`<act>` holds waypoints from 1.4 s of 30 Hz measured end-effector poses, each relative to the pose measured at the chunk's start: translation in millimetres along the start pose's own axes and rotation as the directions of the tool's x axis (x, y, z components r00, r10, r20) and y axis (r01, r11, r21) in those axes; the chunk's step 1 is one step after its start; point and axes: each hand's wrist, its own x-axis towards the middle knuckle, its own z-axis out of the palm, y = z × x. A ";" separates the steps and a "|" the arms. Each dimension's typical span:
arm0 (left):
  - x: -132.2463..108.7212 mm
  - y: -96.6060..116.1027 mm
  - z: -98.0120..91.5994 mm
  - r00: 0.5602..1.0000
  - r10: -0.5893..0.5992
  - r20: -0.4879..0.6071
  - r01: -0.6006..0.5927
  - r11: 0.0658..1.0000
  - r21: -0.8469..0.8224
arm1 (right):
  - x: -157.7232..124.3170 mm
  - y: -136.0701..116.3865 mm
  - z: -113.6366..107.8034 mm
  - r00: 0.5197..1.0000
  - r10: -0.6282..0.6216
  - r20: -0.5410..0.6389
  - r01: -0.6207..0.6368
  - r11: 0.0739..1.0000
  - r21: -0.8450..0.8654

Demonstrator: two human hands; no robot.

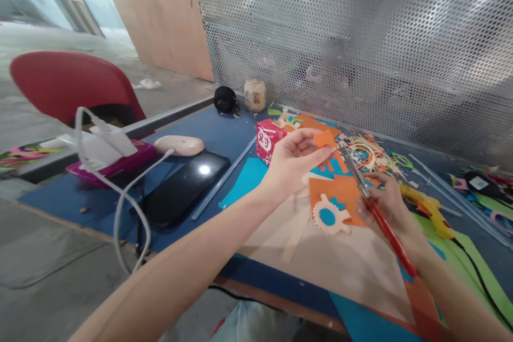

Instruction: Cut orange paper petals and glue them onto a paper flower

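Between the thumb and fingers of my left hand point(294, 155) is a small orange paper piece point(324, 139), held up over the worktable. My right hand point(390, 203) grips red-handled scissors point(385, 227), their metal blades pointing up and away, close to the orange piece. Whether the blades touch it I cannot tell. Below both hands lies a cream sheet point(332, 267) with an orange sheet point(336, 187) on it. A cream gear-shaped cutout point(328, 216) with a blue centre rests on these. Blue strips lie just behind my left fingers.
A pink box point(267, 141) stands behind my left hand. Paper scraps point(364, 152) heap by the perforated metal panel point(352, 26). A yellow glue gun point(430, 208) lies at right. A black phone point(180, 187), white cable point(120, 208) and tissue pack point(114, 157) occupy the left.
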 end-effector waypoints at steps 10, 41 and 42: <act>-9.2 -2.3 5.1 0.999 0.034 -0.042 -0.030 0.996 0.088 | -24.0 -11.5 1.3 0.951 0.288 0.110 -0.306 0.924 0.229; -9.1 2.2 8.4 0.992 0.099 -0.081 -0.088 0.988 0.127 | -32.9 -17.5 0.0 0.971 0.218 0.098 -0.231 0.961 0.155; -8.8 2.3 8.3 0.990 0.111 -0.086 -0.099 0.986 0.136 | -32.8 -17.4 0.0 0.973 0.212 0.092 -0.224 0.963 0.152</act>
